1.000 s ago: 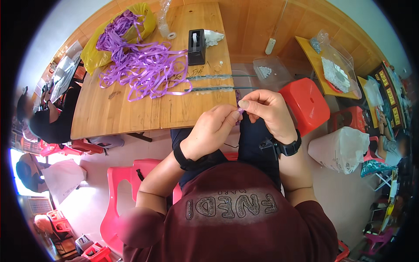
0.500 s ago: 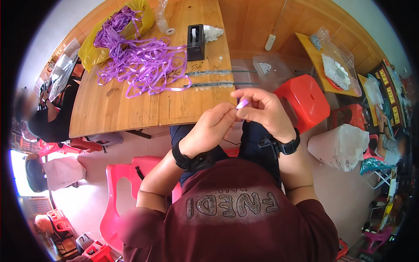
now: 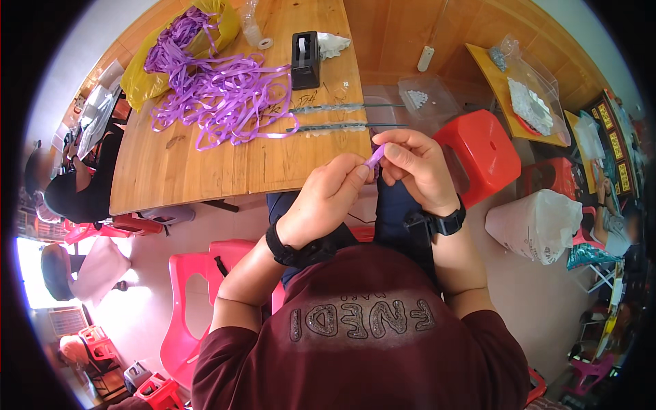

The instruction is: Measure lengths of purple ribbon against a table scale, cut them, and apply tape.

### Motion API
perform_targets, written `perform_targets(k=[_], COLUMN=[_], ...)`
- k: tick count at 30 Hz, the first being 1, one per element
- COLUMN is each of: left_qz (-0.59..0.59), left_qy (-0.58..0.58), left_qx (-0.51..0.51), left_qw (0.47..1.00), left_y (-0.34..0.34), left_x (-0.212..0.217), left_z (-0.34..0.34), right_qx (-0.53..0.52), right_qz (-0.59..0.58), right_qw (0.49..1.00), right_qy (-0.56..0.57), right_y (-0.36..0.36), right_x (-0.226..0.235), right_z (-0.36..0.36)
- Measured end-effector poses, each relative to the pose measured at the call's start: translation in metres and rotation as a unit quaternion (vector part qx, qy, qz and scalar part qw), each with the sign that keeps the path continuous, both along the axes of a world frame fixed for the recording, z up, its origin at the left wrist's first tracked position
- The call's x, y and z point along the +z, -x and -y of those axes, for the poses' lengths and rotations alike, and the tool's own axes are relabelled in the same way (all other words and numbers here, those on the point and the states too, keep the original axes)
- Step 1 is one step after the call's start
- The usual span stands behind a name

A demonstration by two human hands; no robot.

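Between my hands, just off the table's near right corner, is a short stretch of shiny purple ribbon (image 3: 375,157). My left hand (image 3: 333,190) pinches its lower end between thumb and fingertips. At the upper end, my right hand (image 3: 418,166) has the ribbon between thumb and forefinger, the other fingers curled. More purple shows behind the fingers, but its shape is hard to make out. A loose tangle of purple ribbons (image 3: 236,96) lies on the wooden table (image 3: 205,171), spilling from a yellow plastic bag (image 3: 140,72).
A black tape dispenser (image 3: 305,61) stands near two thin dark rods (image 3: 328,126) taped over the table's right edge. Right of me are a red stool (image 3: 482,154) and a white sack (image 3: 533,225). A pink chair (image 3: 181,314) stands behind left. Other people sit at both sides.
My hands have drawn slightly apart, my right hand shifting up, and more of the purple ribbon shows stretched between them. The view has shifted slightly.
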State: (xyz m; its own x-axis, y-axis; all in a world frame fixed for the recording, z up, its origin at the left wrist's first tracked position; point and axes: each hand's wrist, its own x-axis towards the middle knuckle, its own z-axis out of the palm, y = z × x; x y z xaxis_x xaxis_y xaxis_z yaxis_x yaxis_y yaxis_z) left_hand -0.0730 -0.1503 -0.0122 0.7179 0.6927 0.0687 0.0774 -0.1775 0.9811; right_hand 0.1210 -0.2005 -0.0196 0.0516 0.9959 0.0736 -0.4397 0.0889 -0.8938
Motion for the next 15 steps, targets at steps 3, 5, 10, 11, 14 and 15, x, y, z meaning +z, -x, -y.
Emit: perform_targets(k=[3,5,10,11,14,15], left_qz=[-0.030,-0.043,-0.062,-0.038,-0.001,-0.002], left_qy=[-0.056,-0.066,-0.035,0.005,0.114,0.116], left_qx=[0.036,0.043,-0.038,-0.045,-0.029,-0.027], left_qw=[0.997,0.996,0.997,0.998,0.993,0.993], left_y=[0.000,-0.001,0.002,0.004,0.002,-0.001], left_x=[-0.006,-0.008,-0.002,-0.003,-0.002,0.000], left_z=[-0.002,-0.002,-0.010,-0.012,-0.021,-0.022], right_qx=[-0.014,-0.018,-0.018,-0.016,0.007,0.025], right_qz=[0.027,0.056,0.076,0.075,0.080,0.086], right_qw=[1.000,0.998,0.997,0.997,0.997,0.996], right_qy=[-0.001,0.002,-0.010,-0.009,0.012,0.008], right_y=[-0.004,-0.006,-0.017,-0.019,-0.024,-0.025], right_x=[-0.001,-0.002,-0.002,-0.001,0.005,0.004], right_z=[-0.004,-0.006,-0.016,-0.018,-0.025,-0.028])
